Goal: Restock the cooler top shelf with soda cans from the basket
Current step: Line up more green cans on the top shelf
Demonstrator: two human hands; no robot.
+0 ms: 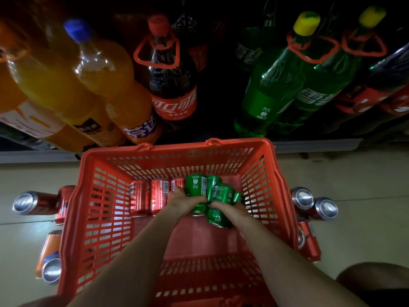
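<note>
A red plastic basket (95,218) fills the lower centre of the frame, standing on a pale tiled floor (365,185). Both hands reach down into it from the bottom edge. The left hand (184,201) has its fingers curled over a green can (195,187), and the right hand (229,209) grips another green can (215,218) just beside it; the two hands nearly touch at the centre of the basket. More green cans (223,192) are bunched just above the fingers, toward the basket's far wall. To their left in the frame, three red cans (158,196) lie side by side on the basket floor, the nearest one touching the left hand.

Outside the basket, red cans (33,203) lie on the floor at the left of the frame, with an orange can (49,258) below them. At the right of the frame, more red cans (314,206) stand or lie close against the basket's wall.

Across the top of the frame, large bottles stand on a dark low shelf: orange soda bottles (93,85) at upper left, a cola bottle (172,85) with a red carry handle in the middle, and green bottles (276,85) with yellow caps at upper right.
</note>
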